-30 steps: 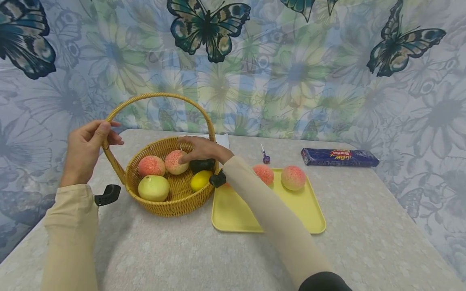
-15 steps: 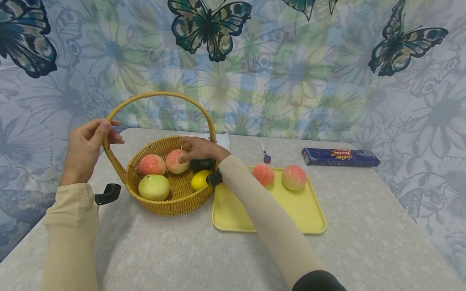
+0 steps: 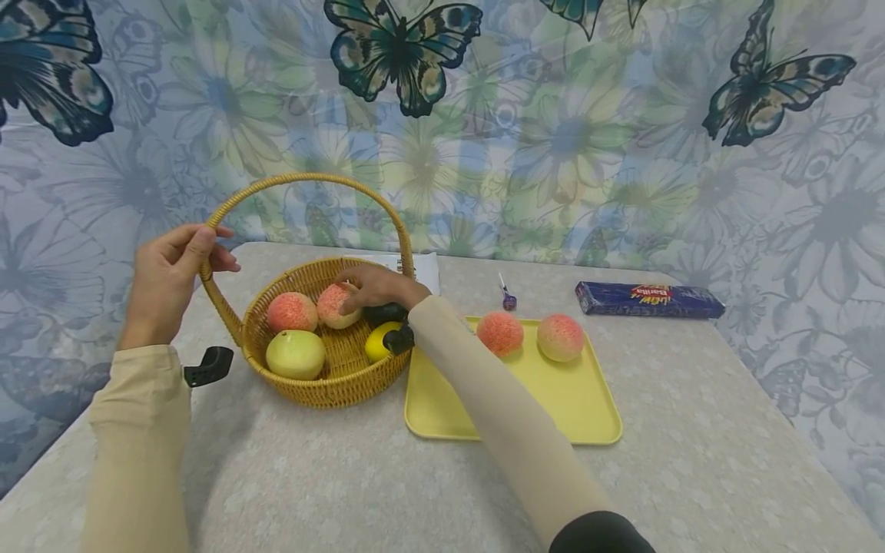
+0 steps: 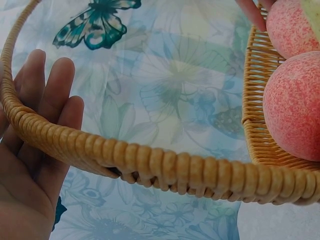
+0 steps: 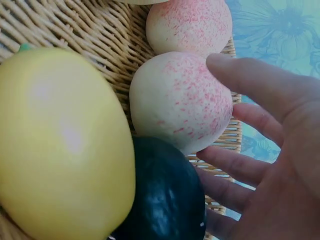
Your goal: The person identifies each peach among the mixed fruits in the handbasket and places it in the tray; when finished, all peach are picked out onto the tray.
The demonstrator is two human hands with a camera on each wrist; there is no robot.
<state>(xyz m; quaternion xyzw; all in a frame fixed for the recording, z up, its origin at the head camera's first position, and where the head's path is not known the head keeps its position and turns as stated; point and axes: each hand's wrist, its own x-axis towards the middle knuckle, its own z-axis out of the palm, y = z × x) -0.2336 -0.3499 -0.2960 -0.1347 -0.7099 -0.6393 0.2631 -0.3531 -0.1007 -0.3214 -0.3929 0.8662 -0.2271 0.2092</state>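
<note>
My left hand holds the wicker basket's arched handle on its left side. The left wrist view has the handle lying across this hand's fingers. Inside the basket, my right hand grips a pink-speckled peach, thumb on top and fingers along its far side. Against that peach sits another peach. A pale green round fruit lies in front of them. Under my right wrist are a dark glossy oval fruit and a lemon-yellow fruit, partly hidden in the head view.
Right of the basket lies a yellow tray with two peaches at its back. Behind it are a small purple lollipop and, farther right, a blue Barilla pasta box. White paper lies behind the basket.
My right wrist and forearm have shifted slightly left, covering more of the yellow fruit. The peach stays in its place in the basket. My left hand keeps holding the handle.
</note>
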